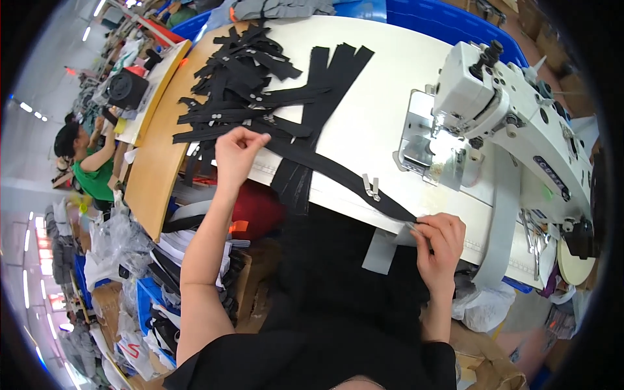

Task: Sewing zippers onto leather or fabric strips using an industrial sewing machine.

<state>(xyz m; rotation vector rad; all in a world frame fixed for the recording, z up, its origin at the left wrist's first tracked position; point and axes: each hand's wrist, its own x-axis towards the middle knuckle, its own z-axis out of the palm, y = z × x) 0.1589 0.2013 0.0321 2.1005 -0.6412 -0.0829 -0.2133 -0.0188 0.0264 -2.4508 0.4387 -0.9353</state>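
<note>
A long black zipper (331,170) with two silver pulls (371,187) stretches slantwise across the front of the white table. At its right end, the thumb and fingers of my right hand (441,246) are closed on the tape. A short grey strip (380,253) hangs over the table edge beside those fingers; whether they grip it too is unclear. My left hand (236,155) is closed in a pinch at the zipper's left part, its fingertips against the black tape. Just beyond that hand lies a tangled pile of black zippers (240,71).
A white sewing machine (478,91) with its lamp lit stands at the right. Scissors (536,244) and a long grey band (504,214) lie near it. Blue bins (442,23) line the back. A person in green (94,169) works at the far left.
</note>
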